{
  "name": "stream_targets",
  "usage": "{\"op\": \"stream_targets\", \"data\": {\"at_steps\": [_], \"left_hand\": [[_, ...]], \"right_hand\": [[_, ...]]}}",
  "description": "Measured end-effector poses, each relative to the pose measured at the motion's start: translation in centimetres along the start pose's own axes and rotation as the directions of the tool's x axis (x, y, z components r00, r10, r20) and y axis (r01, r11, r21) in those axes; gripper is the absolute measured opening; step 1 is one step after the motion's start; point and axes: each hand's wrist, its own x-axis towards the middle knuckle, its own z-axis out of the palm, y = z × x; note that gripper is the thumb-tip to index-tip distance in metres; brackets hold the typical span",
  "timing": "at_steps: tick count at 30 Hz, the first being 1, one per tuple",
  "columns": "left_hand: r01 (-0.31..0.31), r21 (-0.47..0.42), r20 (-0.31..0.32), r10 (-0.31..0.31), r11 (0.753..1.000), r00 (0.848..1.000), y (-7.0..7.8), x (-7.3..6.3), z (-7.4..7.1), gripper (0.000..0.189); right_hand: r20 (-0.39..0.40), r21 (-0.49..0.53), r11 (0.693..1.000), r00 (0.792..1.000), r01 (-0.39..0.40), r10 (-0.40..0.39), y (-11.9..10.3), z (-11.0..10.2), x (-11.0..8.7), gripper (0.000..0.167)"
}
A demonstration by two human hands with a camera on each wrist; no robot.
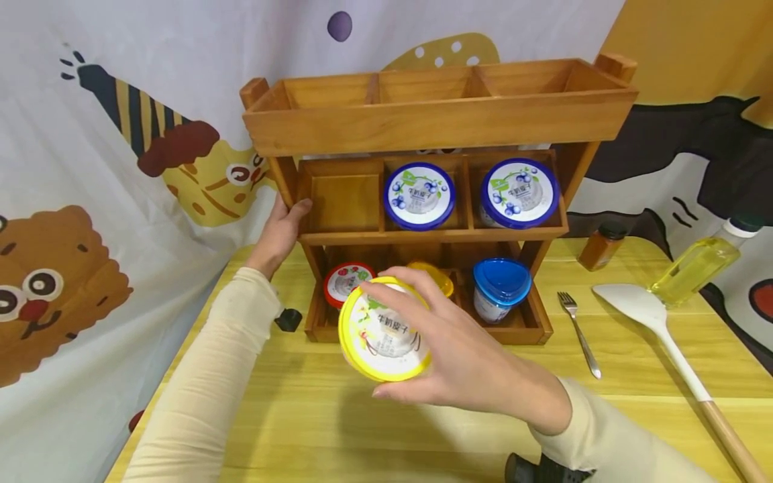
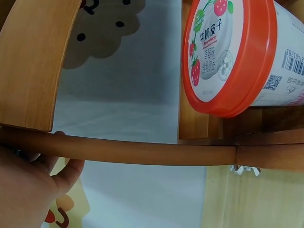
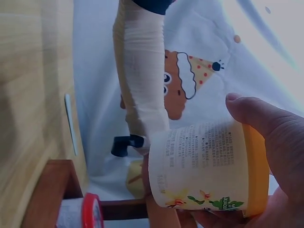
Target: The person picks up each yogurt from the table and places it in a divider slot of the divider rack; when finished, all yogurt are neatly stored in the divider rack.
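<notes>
My right hand (image 1: pixel 465 345) holds a yogurt tub (image 1: pixel 386 339) in front of the wooden rack (image 1: pixel 435 127), its yellow-rimmed lid facing my head camera. In the right wrist view, thumb and fingers wrap the lid end of the tub (image 3: pixel 199 166). At the rack's left side, my left hand (image 1: pixel 280 235) grips the upright post (image 2: pixel 142 151), fingers curled round it. Two blue-rimmed blueberry tubs (image 1: pixel 419 196) sit in the middle and right compartments of the middle tier. On the bottom tier, a red-lidded strawberry tub (image 1: pixel 347 283) stands at left, partly behind the held tub.
The bottom tier also bears a yellow-lidded tub (image 1: pixel 433 276), partly hidden, and a blue-topped cup (image 1: pixel 502 288). Right of the rack lie a fork (image 1: pixel 581 335) and a white spatula (image 1: pixel 658 322) with a wooden handle. Behind them are a small jar (image 1: pixel 602 248) and an oil bottle (image 1: pixel 697 268).
</notes>
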Motion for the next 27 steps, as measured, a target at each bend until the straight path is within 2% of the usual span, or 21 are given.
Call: {"op": "stream_targets", "data": {"at_steps": [14, 21, 27], "left_hand": [[0.013, -0.024, 0.033, -0.012, 1.000, 0.999, 0.5, 0.1, -0.3, 0.054], [0.020, -0.009, 0.038, -0.020, 1.000, 0.999, 0.1, 0.1, -0.4, 0.053], [0.007, -0.011, 0.029, -0.007, 1.000, 1.000, 0.0, 0.1, -0.3, 0.053]], "right_hand": [[-0.054, -0.017, 1.000, 0.998, -0.025, 0.024, -0.3, -1.6, 0.9, 0.101], [-0.101, -0.003, 1.000, 0.995, 0.002, -0.002, 0.1, -2.0, 1.8, 0.101], [-0.148, -0.035, 0.999, 0.988, 0.031, -0.036, 0.1, -2.2, 2.9, 0.101]]}}
